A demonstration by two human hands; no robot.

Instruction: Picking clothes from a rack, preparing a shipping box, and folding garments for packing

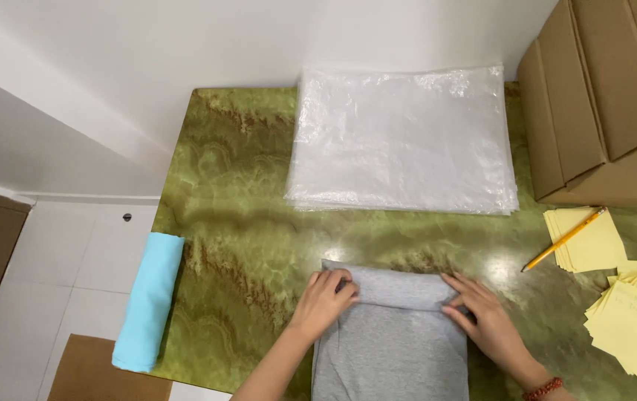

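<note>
1. This looks like a small packing station for clothes, set up indoors against a white wall.
2. The green marbled table [244,223] carries a stack of clear plastic bags [404,141] at its far edge.
3. Right of the bags stand cardboard boxes [600,96].
4. Below the boxes lie yellow paper slips [634,319] and a pencil [565,239].

A green marbled counter [244,223] carries a stack of clear plastic bags [404,141] at the back, cardboard boxes [600,96] at right, yellow slips [634,312] with a pencil [565,239], a grey garment [392,334] in front, and a blue cloth [149,301] over its left edge.
</note>
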